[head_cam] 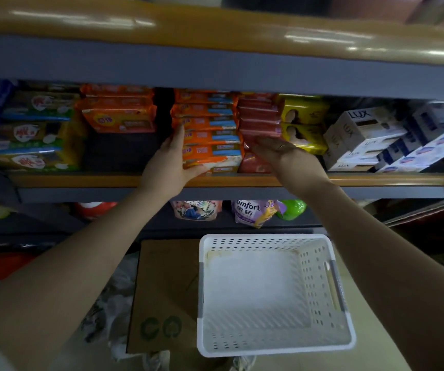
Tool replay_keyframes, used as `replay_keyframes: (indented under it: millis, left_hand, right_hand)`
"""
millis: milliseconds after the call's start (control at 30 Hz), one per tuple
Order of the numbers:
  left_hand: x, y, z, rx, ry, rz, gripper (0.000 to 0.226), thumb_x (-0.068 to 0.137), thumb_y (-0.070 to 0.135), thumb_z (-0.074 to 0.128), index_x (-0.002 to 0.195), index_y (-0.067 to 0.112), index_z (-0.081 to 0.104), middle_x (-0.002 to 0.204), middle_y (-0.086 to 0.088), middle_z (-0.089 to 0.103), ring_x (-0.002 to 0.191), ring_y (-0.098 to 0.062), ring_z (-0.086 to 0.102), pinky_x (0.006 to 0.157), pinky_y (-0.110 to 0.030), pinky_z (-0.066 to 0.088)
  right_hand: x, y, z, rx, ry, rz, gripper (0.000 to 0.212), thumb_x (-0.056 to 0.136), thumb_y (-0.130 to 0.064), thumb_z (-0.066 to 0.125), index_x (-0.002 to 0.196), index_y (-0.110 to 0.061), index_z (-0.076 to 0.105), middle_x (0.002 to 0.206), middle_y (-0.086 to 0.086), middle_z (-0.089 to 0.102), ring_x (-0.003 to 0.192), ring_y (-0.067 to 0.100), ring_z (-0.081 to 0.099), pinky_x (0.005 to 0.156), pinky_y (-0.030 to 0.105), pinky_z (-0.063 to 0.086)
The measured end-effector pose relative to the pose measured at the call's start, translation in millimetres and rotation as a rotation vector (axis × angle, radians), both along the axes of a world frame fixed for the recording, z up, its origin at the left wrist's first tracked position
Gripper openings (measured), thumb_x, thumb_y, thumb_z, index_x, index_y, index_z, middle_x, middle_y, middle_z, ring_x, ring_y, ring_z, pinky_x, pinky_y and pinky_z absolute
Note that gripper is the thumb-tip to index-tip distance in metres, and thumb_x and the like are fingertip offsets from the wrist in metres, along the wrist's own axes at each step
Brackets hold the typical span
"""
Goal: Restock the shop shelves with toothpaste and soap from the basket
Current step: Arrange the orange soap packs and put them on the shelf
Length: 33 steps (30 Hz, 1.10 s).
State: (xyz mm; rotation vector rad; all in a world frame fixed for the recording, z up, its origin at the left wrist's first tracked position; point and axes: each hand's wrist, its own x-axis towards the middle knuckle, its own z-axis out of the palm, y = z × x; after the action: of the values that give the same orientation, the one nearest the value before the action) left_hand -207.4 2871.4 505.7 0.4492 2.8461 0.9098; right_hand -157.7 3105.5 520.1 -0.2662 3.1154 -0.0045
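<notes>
Orange soap stack (pixel 210 129) | left hand (pixel 171 167) cups it | right hand (pixel 282 153) flat against red packs (pixel 259 121) | white basket (pixel 319 346) below

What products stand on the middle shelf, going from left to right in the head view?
Green-yellow packs → orange packs → orange-blue stack held by the left hand → pink stack touched by the right hand → yellow packs → Lux boxes.
</notes>
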Motion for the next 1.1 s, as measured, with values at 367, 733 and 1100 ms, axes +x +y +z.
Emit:
replay_keyframes:
  millis: [367, 733, 1100]
  left_hand:
    - [-18.6, -4.0, 7.0, 0.32, -0.181, 0.11, 0.123, 0.06, 0.052, 0.077, 0.146, 0.029, -0.008, 0.157, -0.002, 0.006, 0.143, -0.019, 0.013, 0.116, -0.044, 0.017]
    - [-27.0, -11.8, 2.4, 0.365, -0.372, -0.186, 0.104, 0.066, 0.022, 0.08, 0.144, 0.033, 0.012, 0.12, 0.02, 0.048, 0.106, 0.002, 0.05, 0.1, -0.024, 0.039]
    - [-13.1, -13.6, -20.3, -0.075, 0.086, -0.07, 0.098, 0.07, 0.068, 0.056, 0.145, 0.023, 0.012, 0.132, -0.004, 0.053, 0.114, -0.027, 0.055, 0.088, -0.038, 0.045]
  right_hand:
    - [-6.0, -15.9, 12.1, -0.381, -0.017, -0.101, 0.068, 0.084, -0.013, 0.058, 0.144, -0.012, 0.026, 0.151, 0.011, 0.029, 0.134, 0.033, 0.033, 0.101, 0.039, 0.036]
    - [-39.1, -48.0, 28.0, -0.235, -0.078, -0.044, 0.066, 0.096, -0.046, 0.037, 0.148, -0.013, 0.014, 0.158, 0.007, 0.011, 0.143, 0.027, 0.016, 0.115, 0.032, 0.015]
    - [-95.0, -98.9, 11.0, -0.111, 0.044, -0.036, 0.057, 0.1, -0.04, 0.025, 0.148, -0.012, 0.013, 0.158, 0.008, 0.011, 0.145, 0.023, 0.01, 0.116, 0.033, 0.01]
